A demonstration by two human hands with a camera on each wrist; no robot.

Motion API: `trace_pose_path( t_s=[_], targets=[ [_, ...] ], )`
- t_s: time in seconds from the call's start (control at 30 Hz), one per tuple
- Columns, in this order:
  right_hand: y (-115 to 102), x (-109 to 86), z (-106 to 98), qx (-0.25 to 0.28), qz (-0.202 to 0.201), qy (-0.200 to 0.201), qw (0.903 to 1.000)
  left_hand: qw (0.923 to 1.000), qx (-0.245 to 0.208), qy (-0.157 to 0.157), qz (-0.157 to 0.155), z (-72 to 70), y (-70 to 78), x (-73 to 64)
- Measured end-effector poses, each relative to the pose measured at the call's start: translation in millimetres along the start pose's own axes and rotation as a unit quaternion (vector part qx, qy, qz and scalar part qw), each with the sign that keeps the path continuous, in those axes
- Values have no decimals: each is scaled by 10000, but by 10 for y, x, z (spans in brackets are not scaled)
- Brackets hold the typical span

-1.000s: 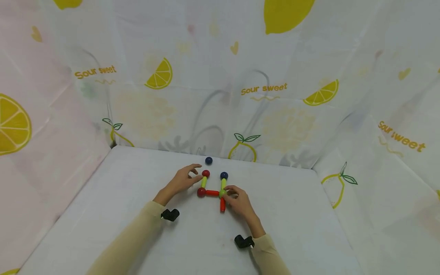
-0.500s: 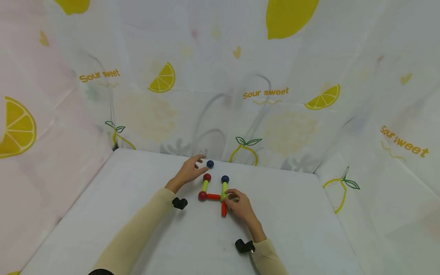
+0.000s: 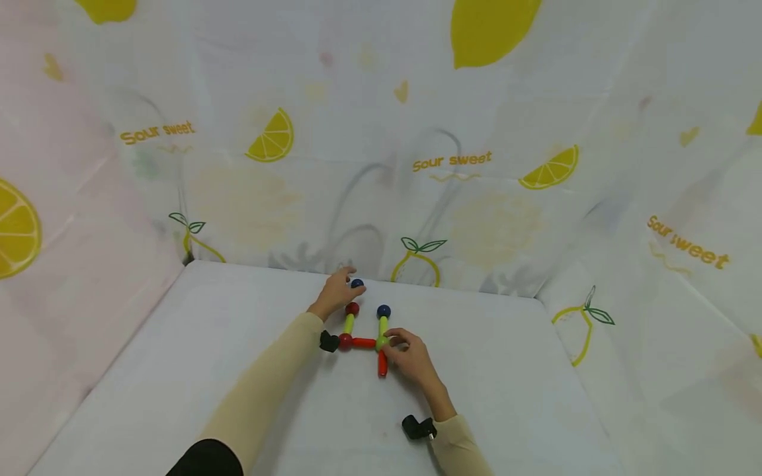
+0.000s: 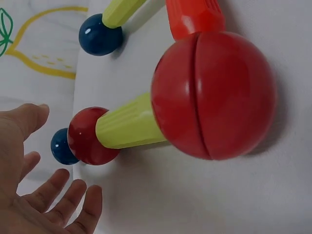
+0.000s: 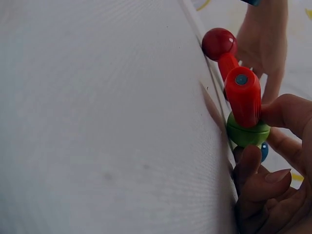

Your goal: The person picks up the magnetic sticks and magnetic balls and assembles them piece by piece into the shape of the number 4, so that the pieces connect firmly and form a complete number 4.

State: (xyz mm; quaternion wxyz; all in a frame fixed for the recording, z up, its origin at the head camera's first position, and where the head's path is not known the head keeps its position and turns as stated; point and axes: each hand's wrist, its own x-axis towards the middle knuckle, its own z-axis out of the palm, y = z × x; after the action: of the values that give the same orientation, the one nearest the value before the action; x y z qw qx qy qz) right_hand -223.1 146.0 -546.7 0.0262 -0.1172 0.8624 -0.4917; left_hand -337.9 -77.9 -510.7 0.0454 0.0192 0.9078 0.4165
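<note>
My right hand point(image 3: 413, 359) pinches a green ball point(image 5: 248, 134) in a joined ball-and-rod toy lying on the table. From it a red rod point(image 3: 382, 365) points toward me, its bare end showing a grey disc. Another red rod point(image 3: 364, 343) runs left to a red ball point(image 4: 214, 95). A yellow-green rod point(image 4: 130, 122) leads from there to a farther red ball point(image 4: 91, 135). The other yellow-green rod point(image 3: 383, 326) ends in a blue ball point(image 3: 383, 311). At the back, my left hand point(image 3: 335, 294) reaches around a loose blue ball point(image 3: 357, 283), fingers spread; contact is unclear.
The white table point(image 3: 506, 377) meets a lemon-printed cloth backdrop point(image 3: 333, 198) just behind the loose blue ball. Similar cloth rises at the left and right. Black wrist cameras sit on both arms; the left one point(image 3: 329, 342) is near the front red ball.
My left hand has moved away from me and to the right, from beside the far red ball to the loose blue ball. My right hand stays at the green ball.
</note>
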Motion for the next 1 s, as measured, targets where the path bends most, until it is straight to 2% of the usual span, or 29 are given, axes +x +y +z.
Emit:
trace_pose_path(
  t_s=[0.07,0.3,0.63,0.87,1.0],
  targets=[
    [0,4,9,35,-23,12,10000,9999,111,-42,-67,14,15,5],
    [-16,5,22,170,52,-10,9998,9975,652,-207,164,79,-5,16],
    [-26,-24,3,211,107,-5,9997,9988,474,-90,-51,140,-21,-15],
    [-19,-19,-1,277,170,-11,9995,9991,254,75,-342,201,-50,-23],
    [-19,-22,6,257,186,-10,9995,9992,107,185,-332,203,-82,-46]
  ],
)
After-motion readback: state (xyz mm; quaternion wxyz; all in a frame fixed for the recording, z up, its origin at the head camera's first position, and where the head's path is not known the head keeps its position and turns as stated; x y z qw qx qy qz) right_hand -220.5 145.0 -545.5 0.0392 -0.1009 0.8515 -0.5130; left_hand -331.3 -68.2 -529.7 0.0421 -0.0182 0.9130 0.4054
